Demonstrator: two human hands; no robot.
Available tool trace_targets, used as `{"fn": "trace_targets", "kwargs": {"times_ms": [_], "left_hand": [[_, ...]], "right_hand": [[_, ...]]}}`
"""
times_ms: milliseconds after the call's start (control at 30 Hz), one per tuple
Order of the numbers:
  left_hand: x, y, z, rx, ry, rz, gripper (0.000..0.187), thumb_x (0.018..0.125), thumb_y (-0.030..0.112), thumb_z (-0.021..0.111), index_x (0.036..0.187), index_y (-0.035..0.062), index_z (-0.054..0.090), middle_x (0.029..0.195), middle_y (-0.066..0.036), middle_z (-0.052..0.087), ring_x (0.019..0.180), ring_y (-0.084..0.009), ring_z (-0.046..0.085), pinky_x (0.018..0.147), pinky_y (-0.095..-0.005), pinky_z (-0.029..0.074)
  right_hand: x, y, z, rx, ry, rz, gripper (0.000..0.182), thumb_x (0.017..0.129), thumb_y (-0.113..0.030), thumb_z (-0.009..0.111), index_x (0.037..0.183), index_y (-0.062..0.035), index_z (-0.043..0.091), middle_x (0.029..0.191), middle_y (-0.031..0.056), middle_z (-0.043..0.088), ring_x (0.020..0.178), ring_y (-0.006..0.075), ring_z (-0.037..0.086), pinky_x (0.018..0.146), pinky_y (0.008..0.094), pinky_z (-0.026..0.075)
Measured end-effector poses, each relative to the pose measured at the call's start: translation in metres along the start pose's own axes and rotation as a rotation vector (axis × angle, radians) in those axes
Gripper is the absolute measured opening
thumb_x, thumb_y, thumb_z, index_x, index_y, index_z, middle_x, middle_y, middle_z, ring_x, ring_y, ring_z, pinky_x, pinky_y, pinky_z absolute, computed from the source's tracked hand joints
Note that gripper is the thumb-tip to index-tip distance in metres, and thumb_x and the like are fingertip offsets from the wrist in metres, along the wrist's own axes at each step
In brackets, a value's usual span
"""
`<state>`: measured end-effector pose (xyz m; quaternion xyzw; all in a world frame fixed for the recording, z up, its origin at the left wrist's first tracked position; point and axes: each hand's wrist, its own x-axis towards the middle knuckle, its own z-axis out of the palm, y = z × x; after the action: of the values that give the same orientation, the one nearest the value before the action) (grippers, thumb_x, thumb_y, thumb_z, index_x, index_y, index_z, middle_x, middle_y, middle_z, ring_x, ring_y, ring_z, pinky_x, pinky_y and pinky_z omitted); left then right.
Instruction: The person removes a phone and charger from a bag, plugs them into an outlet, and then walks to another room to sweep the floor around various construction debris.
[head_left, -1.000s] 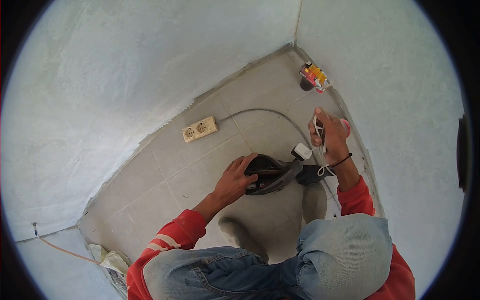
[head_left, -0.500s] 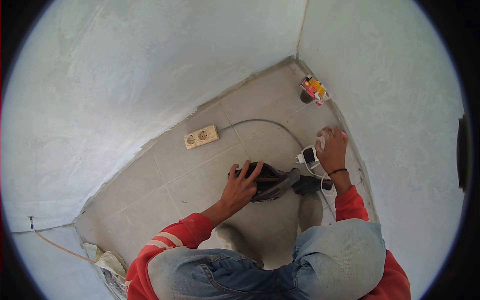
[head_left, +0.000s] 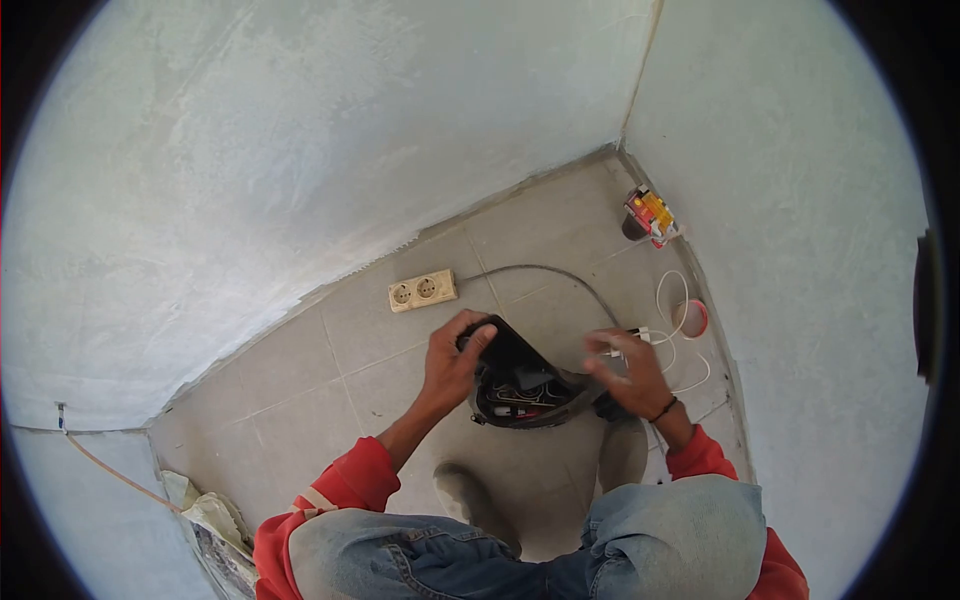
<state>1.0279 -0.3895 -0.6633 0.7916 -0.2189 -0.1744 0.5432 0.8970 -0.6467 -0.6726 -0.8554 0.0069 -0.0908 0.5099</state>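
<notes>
A black pouch [head_left: 535, 415] rests on the floor in front of my feet, its mouth gaping. Small items, some red and some white, lie inside with thin loops that look like wire. My left hand [head_left: 455, 355] grips the pouch's black flap [head_left: 510, 352], thumb on top, and holds it raised. My right hand [head_left: 632, 372] hovers just right of the pouch, fingers apart and slightly blurred, with nothing visible in them. Close behind its fingers is a charger [head_left: 630, 345], partly hidden, with a white cable [head_left: 672, 345] looping beside it.
A cream two-socket power strip [head_left: 422, 290] lies beyond the pouch, its grey cord [head_left: 540, 267] curving right. A roll with a pink edge [head_left: 692, 318] sits by the right wall. Near the corner is a red-and-yellow packet [head_left: 652, 215] with a dark cup [head_left: 633, 228].
My right hand has moved from the right wall back towards the pouch, leaving the pink-edged roll in sight. My left hand has lifted the flap, exposing the pouch's contents.
</notes>
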Motion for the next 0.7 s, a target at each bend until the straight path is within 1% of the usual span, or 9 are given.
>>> {"fn": "trace_targets", "kwargs": {"times_ms": [67, 200, 267, 300, 400, 467, 500, 633, 700], "left_hand": [[0.01, 0.008, 0.0, -0.442, 0.155, -0.202, 0.021, 0.099, 0.022, 0.064, 0.101, 0.0018, 0.063, 0.084, -0.003, 0.065, 0.077, -0.0094, 0.061, 0.07, -0.0276, 0.053], [0.015, 0.005, 0.001, -0.514, 0.111, -0.298, 0.022, 0.098, 0.023, 0.065, 0.101, 0.0014, 0.063, 0.087, -0.001, 0.065, 0.074, -0.0077, 0.062, 0.064, -0.0232, 0.053], [0.012, -0.004, -0.009, -0.465, 0.064, -0.373, 0.023, 0.094, 0.019, 0.068, 0.109, 0.003, 0.06, 0.087, -0.004, 0.067, 0.076, -0.0105, 0.065, 0.066, -0.0252, 0.054], [0.009, 0.002, -0.016, -0.232, -0.039, -0.269, 0.032, 0.089, 0.018, 0.071, 0.114, 0.0046, 0.058, 0.086, -0.006, 0.068, 0.077, -0.0137, 0.067, 0.067, -0.0278, 0.055], [0.001, 0.024, -0.013, 0.168, -0.188, -0.003, 0.063, 0.074, 0.017, 0.08, 0.13, 0.0096, 0.051, 0.099, -0.013, 0.068, 0.092, -0.0266, 0.069, 0.082, -0.0388, 0.055], [-0.006, 0.042, -0.002, 0.571, -0.349, 0.443, 0.072, 0.071, 0.014, 0.08, 0.135, 0.0084, 0.048, 0.123, -0.016, 0.059, 0.113, -0.0338, 0.061, 0.097, -0.0437, 0.047], [-0.01, 0.037, 0.004, 0.508, -0.486, 0.381, 0.078, 0.071, 0.016, 0.079, 0.141, 0.009, 0.044, 0.133, -0.018, 0.051, 0.121, -0.0356, 0.054, 0.101, -0.0448, 0.043], [-0.012, -0.008, 0.013, 0.39, -0.418, 0.226, 0.072, 0.08, 0.021, 0.073, 0.144, 0.0131, 0.042, 0.122, -0.014, 0.059, 0.111, -0.0281, 0.062, 0.094, -0.0409, 0.048], [-0.011, -0.031, 0.005, -0.215, -0.425, -0.228, 0.065, 0.088, 0.019, 0.066, 0.146, 0.0104, 0.04, 0.122, -0.012, 0.059, 0.109, -0.0257, 0.063, 0.091, -0.042, 0.051]], "right_hand": [[0.01, -0.029, 0.023, 0.189, -0.12, 0.103, 0.032, 0.089, -0.021, 0.072, 0.109, 0.0022, 0.065, 0.099, 0.013, 0.066, 0.09, 0.0225, 0.067, 0.08, 0.0347, 0.053], [0.021, -0.017, 0.058, 0.255, -0.074, 0.131, 0.034, 0.089, -0.025, 0.072, 0.108, 0.0034, 0.064, 0.097, 0.0114, 0.064, 0.083, 0.0208, 0.065, 0.078, 0.0347, 0.053], [0.022, -0.012, 0.053, 0.309, -0.241, 0.191, 0.034, 0.091, -0.025, 0.07, 0.105, 0.0043, 0.064, 0.093, 0.0087, 0.062, 0.074, 0.0165, 0.062, 0.069, 0.0321, 0.052], [0.024, -0.026, 0.04, 0.391, -0.295, 0.265, 0.034, 0.092, -0.027, 0.069, 0.103, 0.0047, 0.064, 0.09, 0.007, 0.062, 0.068, 0.0118, 0.059, 0.06, 0.0291, 0.048], [0.021, -0.007, 0.03, 0.275, -0.408, 0.291, 0.037, 0.093, -0.031, 0.068, 0.102, 0.0044, 0.065, 0.089, 0.0062, 0.063, 0.07, 0.0106, 0.059, 0.06, 0.0267, 0.048], [0.02, -0.015, 0.033, 0.387, -0.348, 0.366, 0.037, 0.093, -0.031, 0.067, 0.103, 0.0041, 0.066, 0.09, 0.0075, 0.064, 0.071, 0.012, 0.061, 0.063, 0.0275, 0.049], [0.02, -0.02, 0.033, 0.497, -0.288, 0.435, 0.037, 0.093, -0.032, 0.067, 0.103, 0.0038, 0.067, 0.092, 0.0088, 0.066, 0.073, 0.0134, 0.062, 0.067, 0.0282, 0.05], [0.02, -0.029, 0.032, 1.084, -0.352, 0.774, 0.038, 0.093, -0.031, 0.067, 0.108, 0.0034, 0.067, 0.095, 0.013, 0.068, 0.08, 0.0172, 0.066, 0.074, 0.03, 0.052], [0.017, 0.001, 0.022, 0.19, -0.208, 0.306, 0.036, 0.088, -0.021, 0.069, 0.116, 0.0015, 0.064, 0.104, 0.0176, 0.068, 0.1, 0.0271, 0.068, 0.088, 0.038, 0.052]]}}
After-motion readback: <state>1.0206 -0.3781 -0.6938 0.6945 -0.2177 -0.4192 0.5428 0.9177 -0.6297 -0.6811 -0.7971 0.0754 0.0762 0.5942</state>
